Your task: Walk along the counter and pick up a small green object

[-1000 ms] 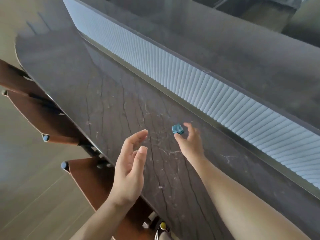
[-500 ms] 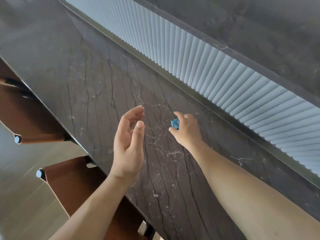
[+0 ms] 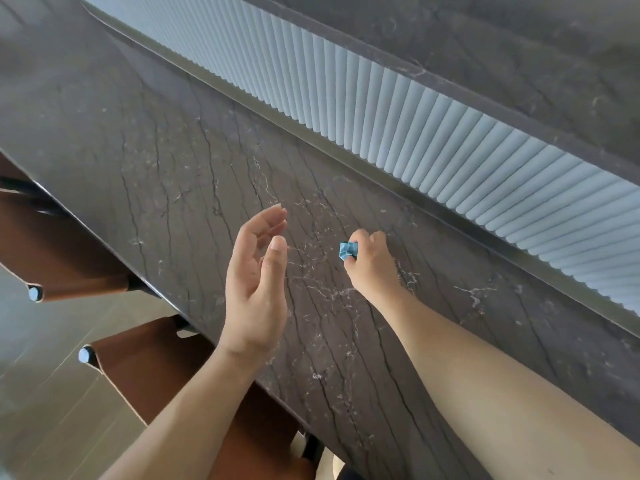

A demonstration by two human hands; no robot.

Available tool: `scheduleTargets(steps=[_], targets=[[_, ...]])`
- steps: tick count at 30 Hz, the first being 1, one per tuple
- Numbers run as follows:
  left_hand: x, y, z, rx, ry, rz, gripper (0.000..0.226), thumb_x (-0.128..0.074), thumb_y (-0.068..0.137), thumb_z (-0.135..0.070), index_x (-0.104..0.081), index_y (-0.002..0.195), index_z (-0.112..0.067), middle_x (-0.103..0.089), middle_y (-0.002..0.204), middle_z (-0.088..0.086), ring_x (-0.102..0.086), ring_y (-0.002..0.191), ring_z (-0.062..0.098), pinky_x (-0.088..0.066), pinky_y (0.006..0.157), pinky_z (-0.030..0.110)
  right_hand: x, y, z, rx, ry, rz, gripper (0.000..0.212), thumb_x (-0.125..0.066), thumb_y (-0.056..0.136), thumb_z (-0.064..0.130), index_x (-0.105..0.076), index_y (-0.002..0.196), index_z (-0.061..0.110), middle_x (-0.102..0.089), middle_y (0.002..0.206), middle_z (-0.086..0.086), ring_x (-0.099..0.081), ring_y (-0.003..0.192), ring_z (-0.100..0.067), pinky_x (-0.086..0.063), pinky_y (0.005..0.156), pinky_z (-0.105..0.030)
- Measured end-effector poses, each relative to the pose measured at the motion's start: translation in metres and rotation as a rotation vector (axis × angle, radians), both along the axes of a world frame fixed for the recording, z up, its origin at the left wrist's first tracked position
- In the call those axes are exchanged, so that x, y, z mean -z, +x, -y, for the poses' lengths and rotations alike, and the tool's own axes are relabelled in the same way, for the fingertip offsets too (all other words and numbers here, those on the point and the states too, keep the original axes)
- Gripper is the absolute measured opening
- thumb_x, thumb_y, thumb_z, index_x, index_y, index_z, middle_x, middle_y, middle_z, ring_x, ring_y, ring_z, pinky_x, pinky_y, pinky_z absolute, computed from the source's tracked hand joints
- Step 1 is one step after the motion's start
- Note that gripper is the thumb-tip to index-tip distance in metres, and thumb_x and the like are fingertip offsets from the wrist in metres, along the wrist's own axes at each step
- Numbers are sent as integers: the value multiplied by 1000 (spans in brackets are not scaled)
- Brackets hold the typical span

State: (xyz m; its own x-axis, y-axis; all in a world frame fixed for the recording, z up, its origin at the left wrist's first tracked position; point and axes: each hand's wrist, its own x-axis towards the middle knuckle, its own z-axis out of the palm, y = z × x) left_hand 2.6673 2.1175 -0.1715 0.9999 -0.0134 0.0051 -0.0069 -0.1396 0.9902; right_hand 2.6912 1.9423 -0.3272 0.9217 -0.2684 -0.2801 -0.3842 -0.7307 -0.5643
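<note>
The right hand (image 3: 370, 263) hid part of the blue scrap (image 3: 347, 251); the table (image 3: 173, 161) hid most of both chairs (image 3: 145, 368).

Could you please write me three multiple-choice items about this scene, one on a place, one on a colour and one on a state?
1. Where is the small crumpled piece?
A. in the right hand's fingers
B. lying on a chair
C. in the left palm

2. What colour is the small crumpled piece?
A. red
B. blue
C. yellow

3. How is the left hand?
A. clenched in a fist
B. flat on the tabletop
C. open, holding nothing

Answers:
1 A: the right hand pinches the small crumpled piece above the dark marble tabletop.
2 B: its surface shows blue.
3 C: the left hand is raised with relaxed fingers and an empty palm.
</note>
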Motion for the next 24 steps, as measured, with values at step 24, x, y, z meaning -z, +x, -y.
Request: scheduleTargets(steps=[24], targets=[[-114, -167, -34, 699, -57, 66, 28, -61, 106, -25, -57, 131, -37, -63, 134, -16, -62, 121, -3, -53, 93, 15, -259, -297, -89, 636, 220, 622, 45, -76, 92, 12, -58, 130, 29, -53, 128, 5, -58, 110, -4, -55, 96, -30]])
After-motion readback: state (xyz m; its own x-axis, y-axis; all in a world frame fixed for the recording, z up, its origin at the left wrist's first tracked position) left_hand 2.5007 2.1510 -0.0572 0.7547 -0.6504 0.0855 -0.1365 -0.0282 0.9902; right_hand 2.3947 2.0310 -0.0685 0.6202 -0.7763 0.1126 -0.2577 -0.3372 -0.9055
